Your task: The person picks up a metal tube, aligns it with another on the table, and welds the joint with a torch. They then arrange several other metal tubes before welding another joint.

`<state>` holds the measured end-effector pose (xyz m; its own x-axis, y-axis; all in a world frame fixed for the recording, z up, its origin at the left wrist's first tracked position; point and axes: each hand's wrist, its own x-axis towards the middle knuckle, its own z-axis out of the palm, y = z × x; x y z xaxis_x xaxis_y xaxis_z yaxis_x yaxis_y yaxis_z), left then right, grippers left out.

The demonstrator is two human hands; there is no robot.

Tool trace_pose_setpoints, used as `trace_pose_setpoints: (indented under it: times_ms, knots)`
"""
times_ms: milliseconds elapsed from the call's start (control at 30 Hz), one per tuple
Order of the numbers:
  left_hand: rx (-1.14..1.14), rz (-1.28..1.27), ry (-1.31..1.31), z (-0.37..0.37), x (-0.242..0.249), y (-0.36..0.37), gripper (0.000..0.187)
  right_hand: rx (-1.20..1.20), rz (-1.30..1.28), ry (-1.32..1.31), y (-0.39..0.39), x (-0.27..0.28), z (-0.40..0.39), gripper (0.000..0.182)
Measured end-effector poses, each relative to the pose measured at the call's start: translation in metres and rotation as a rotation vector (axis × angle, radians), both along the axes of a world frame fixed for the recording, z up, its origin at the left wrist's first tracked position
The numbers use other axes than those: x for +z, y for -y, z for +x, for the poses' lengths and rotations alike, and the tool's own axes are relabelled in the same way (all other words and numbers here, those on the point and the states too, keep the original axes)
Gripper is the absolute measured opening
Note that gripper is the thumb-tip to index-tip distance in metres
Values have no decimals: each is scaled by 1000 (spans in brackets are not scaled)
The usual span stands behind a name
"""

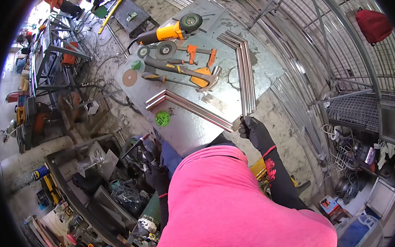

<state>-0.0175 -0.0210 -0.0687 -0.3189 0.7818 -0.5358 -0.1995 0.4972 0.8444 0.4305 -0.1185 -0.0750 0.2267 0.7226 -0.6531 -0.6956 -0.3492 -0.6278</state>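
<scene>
My right hand (pixel 255 132), in a black glove, has its fingers curled at the near end of a bent bundle of shiny metal bars (pixel 246 79) lying on the metal sheet tabletop (pixel 184 135). A second angled bundle of metal bars (pixel 196 110) lies to its left, its near end close to my right fingertips. My left hand (pixel 155 171), also gloved in black, is low beside the table's left edge. Its fingers are bent around something I cannot make out; a slim dark tool with a reddish end (pixel 137 144) overlaps them.
An orange-yellow angle grinder (pixel 167 33), a hammer (pixel 180 70), an orange clamp (pixel 192 53), a screwdriver (pixel 154 77) and a green round sticker (pixel 162 118) are on the tabletop. A cluttered bin (pixel 57 166) stands left; wire-mesh racks (pixel 355 109) stand right. A person (pixel 66 4) is far back.
</scene>
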Motion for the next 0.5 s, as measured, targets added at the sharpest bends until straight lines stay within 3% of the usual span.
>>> trace_pose_setpoints:
  times_ms: [233,367,500]
  knots:
    - [34,8,11,4,11,3,38,-47,135,-257,-13,-13,-13,36]
    - [103,13,47,8,11,3,35,-48,58,-111,-15,5,-18,28]
    - [87,51,139,11,16,3,35,9,127,-134,-12,21,-9,37]
